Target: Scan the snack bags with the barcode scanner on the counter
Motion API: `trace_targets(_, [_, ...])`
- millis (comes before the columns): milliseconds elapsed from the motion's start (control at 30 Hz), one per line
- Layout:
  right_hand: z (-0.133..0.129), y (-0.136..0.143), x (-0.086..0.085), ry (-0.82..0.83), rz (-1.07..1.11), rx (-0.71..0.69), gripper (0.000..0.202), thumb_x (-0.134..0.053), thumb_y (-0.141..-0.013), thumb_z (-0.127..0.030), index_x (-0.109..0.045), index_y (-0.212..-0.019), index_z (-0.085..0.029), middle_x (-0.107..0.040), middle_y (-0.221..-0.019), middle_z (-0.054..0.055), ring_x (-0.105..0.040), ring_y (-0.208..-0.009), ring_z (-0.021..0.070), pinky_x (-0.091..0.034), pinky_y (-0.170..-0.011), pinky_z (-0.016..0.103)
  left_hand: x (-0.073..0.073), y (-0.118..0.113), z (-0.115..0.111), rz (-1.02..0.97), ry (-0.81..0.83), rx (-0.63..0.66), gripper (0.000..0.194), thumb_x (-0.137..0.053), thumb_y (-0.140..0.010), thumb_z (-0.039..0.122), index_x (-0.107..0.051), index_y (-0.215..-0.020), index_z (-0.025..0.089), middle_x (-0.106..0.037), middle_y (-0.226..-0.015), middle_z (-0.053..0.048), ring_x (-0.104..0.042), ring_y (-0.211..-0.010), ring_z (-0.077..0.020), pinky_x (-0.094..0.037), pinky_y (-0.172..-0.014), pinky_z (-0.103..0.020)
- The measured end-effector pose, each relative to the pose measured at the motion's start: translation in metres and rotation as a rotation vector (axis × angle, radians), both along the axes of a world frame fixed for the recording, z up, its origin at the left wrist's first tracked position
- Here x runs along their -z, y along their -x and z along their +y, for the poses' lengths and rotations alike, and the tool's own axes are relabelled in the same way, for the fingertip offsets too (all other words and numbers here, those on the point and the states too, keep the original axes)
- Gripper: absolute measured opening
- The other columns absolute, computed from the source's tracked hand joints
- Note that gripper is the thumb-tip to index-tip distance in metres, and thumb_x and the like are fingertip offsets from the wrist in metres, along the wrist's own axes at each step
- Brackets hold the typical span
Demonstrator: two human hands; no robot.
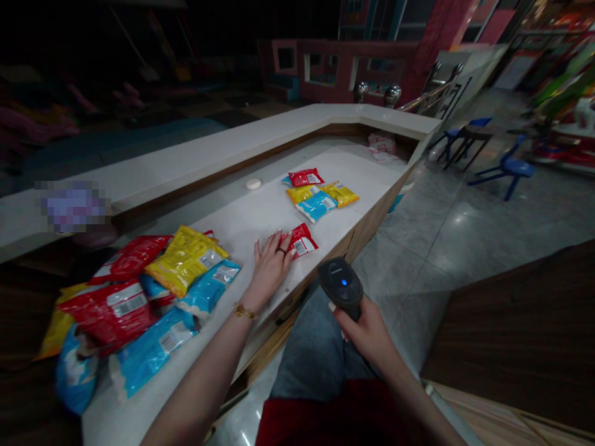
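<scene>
My left hand (273,260) lies on the white counter, fingers stretched out, its fingertips touching the edge of a red snack bag (302,240) with a barcode label facing up. In my right hand (365,328) is a black barcode scanner (341,285) with a lit blue light, held just off the counter's front edge. Beyond the red bag lies a small group of bags: another red bag (305,177), a yellow bag (343,194) and a blue bag (316,205). To the left of my left hand is a larger heap with red bags (118,310), yellow bags (183,263) and blue bags (155,347).
A raised ledge (260,139) runs along the counter's far side. A small white round object (253,184) sits near it, and red-and-white papers (382,145) lie at the far end. Blue chairs (509,166) stand on the tiled floor. A dark wooden surface (525,322) is at right.
</scene>
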State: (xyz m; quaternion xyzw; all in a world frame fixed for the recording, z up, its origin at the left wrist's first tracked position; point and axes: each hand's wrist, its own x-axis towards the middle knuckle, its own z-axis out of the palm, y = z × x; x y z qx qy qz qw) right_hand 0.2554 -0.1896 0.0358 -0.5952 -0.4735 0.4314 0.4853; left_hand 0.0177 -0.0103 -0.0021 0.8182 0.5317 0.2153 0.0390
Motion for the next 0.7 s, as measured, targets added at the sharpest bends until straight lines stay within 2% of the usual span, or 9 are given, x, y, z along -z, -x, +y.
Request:
trace_targets(233, [0.002,0.01,0.002,-0.004,-0.008,-0.035,0.023,-0.076,-0.09,-0.049,-0.073,-0.099,-0.028,-0.061,-0.059,-0.004,-0.068,-0.054,0.0247,-0.047,-0.047,0.027,0.006,0.002,0.006,-0.025,0.028,0.008,0.064,-0.06,-0.12,0.041,-0.063,-0.182,0.025,-0.062,-0.185,-0.023,-0.057,-0.173,-0.0417,-0.036,-0.15,-0.078])
trace_targets(467, [0.002,0.014,0.008,0.004,-0.063,-0.101,0.024,-0.072,-0.091,-0.051,-0.069,-0.101,-0.029,-0.061,-0.063,-0.005,-0.059,-0.049,0.0204,-0.045,-0.046,0.027,-0.008,0.005,0.004,-0.018,0.093,0.012,0.064,-0.079,-0.115,0.037,-0.069,-0.177,0.026,-0.068,-0.181,-0.02,-0.058,-0.172,-0.0403,-0.031,-0.153,-0.073])
trace_targets(700, [-0.004,0.013,0.014,0.008,-0.045,-0.134,0.025,-0.074,-0.099,-0.053,-0.067,-0.101,-0.029,-0.059,-0.062,-0.006,-0.058,-0.048,0.0207,-0.045,-0.046,0.028,-0.019,0.0,0.0,-0.02,0.126,0.002,0.067,-0.084,-0.112,0.035,-0.07,-0.177,0.028,-0.068,-0.181,-0.017,-0.057,-0.172,-0.0391,-0.028,-0.155,-0.068])
